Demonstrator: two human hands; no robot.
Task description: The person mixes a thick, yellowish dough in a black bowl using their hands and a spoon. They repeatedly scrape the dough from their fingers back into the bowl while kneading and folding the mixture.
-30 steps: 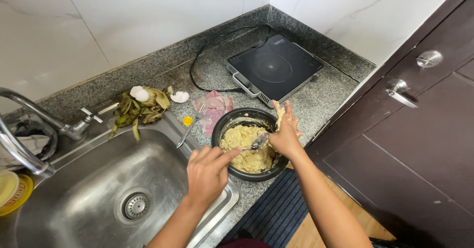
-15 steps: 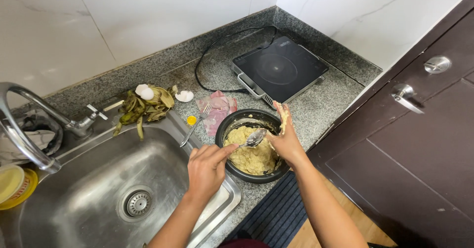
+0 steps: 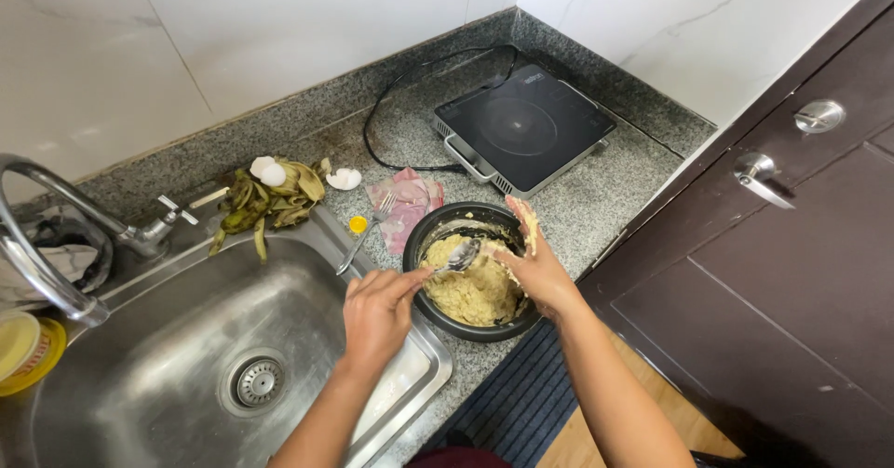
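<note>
Dough [image 3: 475, 291], pale yellow and lumpy, fills the black bowl [image 3: 438, 235] beside the sink [image 3: 168, 338]. Right hand [image 3: 540, 277] (fingers sticky) pinches a spoon [image 3: 458, 257] over it; left hand [image 3: 377, 314] curls at the rim.

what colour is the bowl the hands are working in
Black. The bowl shows best in the head view, its dark rim clear around the pale yellow mash.
</note>
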